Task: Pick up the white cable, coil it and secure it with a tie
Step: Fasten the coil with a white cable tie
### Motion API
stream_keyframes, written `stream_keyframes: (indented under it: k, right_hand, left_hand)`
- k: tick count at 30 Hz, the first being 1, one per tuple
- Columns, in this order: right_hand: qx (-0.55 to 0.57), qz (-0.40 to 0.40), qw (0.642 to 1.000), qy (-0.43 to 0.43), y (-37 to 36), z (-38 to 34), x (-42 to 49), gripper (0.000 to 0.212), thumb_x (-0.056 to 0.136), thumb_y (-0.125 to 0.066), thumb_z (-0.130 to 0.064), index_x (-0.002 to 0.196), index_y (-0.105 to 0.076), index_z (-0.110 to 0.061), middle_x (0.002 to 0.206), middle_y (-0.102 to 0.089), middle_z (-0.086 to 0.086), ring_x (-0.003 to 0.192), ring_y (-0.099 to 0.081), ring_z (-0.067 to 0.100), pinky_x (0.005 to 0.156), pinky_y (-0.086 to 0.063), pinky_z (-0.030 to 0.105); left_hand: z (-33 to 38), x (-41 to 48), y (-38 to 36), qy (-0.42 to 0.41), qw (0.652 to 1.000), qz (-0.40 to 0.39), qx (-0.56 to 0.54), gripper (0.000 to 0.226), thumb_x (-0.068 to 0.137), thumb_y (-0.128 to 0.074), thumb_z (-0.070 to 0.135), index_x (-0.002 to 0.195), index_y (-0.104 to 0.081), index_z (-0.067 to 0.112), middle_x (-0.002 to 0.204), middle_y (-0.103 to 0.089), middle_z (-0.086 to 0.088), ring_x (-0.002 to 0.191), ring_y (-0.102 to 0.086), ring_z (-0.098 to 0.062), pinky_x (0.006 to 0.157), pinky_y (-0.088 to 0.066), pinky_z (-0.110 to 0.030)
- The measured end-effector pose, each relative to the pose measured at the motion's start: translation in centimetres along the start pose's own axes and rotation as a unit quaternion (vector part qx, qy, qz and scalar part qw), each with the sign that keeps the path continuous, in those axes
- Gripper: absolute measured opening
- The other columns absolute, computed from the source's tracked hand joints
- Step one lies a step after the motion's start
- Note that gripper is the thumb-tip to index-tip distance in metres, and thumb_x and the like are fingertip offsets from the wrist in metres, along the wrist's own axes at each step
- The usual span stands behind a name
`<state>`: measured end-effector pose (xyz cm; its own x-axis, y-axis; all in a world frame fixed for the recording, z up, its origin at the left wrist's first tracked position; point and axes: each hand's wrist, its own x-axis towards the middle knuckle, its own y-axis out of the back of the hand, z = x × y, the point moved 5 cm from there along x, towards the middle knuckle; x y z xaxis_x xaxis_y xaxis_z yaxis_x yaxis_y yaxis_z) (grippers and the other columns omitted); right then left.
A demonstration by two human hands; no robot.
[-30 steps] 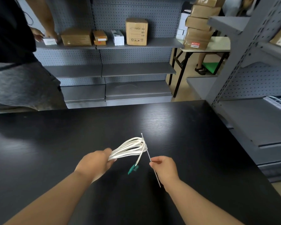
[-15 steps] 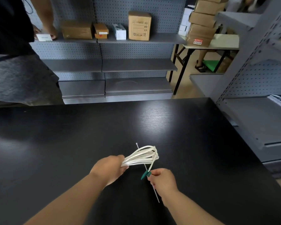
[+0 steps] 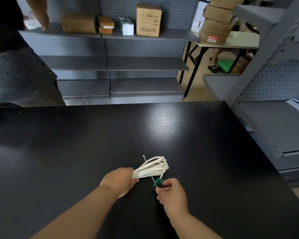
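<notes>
The white cable (image 3: pixel 152 167) is found coiled into a bundle, low in the frame just right of centre, over the black surface (image 3: pixel 93 144). One end of the bundle is gripped by the left hand (image 3: pixel 118 180), fingers closed round the strands. A thin cable tie (image 3: pixel 145 158) is laid across the coil, its head projecting at the upper side; its lower end is pinched by the right hand (image 3: pixel 173 192), beside the green plug (image 3: pixel 157 181). Pick-up and coiling are judged complete. The tie is not seen closed: looping, threading and tightening are judged outstanding
</notes>
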<state>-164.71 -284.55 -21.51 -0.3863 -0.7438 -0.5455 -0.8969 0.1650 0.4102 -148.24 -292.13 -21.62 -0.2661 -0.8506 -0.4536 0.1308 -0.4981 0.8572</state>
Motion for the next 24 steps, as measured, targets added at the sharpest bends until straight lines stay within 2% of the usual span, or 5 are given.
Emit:
stream_keyframes:
  k: [9,14,18,22,24]
  right_hand:
    - [-0.101,-0.004,0.982,0.157,0.7,-1.6,-1.2,0.054,0.085,-0.061,-0.009,0.122,-0.031,-0.036,0.074,-0.065,-0.004,0.07,-0.065,0.008,0.065,-0.048,0.018]
    - [-0.129,-0.008,0.974,0.186,0.6,-2.1,-1.1,0.051,0.087,-0.059,-0.011,0.128,-0.034,-0.026,0.079,-0.065,-0.008,0.074,-0.063,0.005,0.069,-0.047,0.016]
    - [-0.167,-0.017,0.96,0.222,0.6,-2.6,-1.3,0.058,0.088,-0.059,-0.013,0.136,-0.033,-0.032,0.083,-0.062,-0.009,0.079,-0.061,0.007,0.074,-0.046,0.019]
    - [-0.239,-0.033,0.935,0.262,0.3,-3.0,-1.0,0.065,0.092,-0.053,-0.017,0.144,-0.02,-0.037,0.101,-0.061,-0.004,0.092,-0.057,0.007,0.08,-0.041,0.016]
    - [-0.275,-0.05,0.924,0.263,0.0,-3.2,-0.8,0.069,0.093,-0.049,-0.017,0.144,-0.011,-0.044,0.102,-0.057,-0.005,0.088,-0.053,0.004,0.078,-0.04,0.016]
  left_hand:
    - [-0.3,0.3,-0.3,0.0,1.0,-0.003,0.003,0.028,0.092,-0.042,0.047,0.099,-0.052,0.022,0.092,-0.058,0.003,0.084,-0.057,-0.018,0.065,-0.038,-0.028]
    - [-0.2,0.3,-0.4,-0.001,1.0,-0.002,0.007,0.028,0.092,-0.042,0.047,0.099,-0.052,0.022,0.094,-0.059,0.003,0.082,-0.056,-0.018,0.065,-0.038,-0.028]
    - [-0.2,0.4,-0.4,-0.005,1.0,-0.003,0.008,0.028,0.092,-0.041,0.047,0.098,-0.052,0.022,0.095,-0.06,0.002,0.087,-0.058,-0.019,0.065,-0.038,-0.028]
    - [-0.2,0.4,-0.3,-0.007,1.0,0.0,0.017,0.028,0.092,-0.041,0.047,0.098,-0.052,0.022,0.097,-0.06,0.002,0.089,-0.059,-0.02,0.065,-0.038,-0.029]
    - [-0.1,0.4,-0.3,-0.01,1.0,0.002,0.024,0.029,0.092,-0.041,0.047,0.1,-0.052,0.022,0.099,-0.061,0.001,0.09,-0.06,-0.02,0.065,-0.038,-0.029]
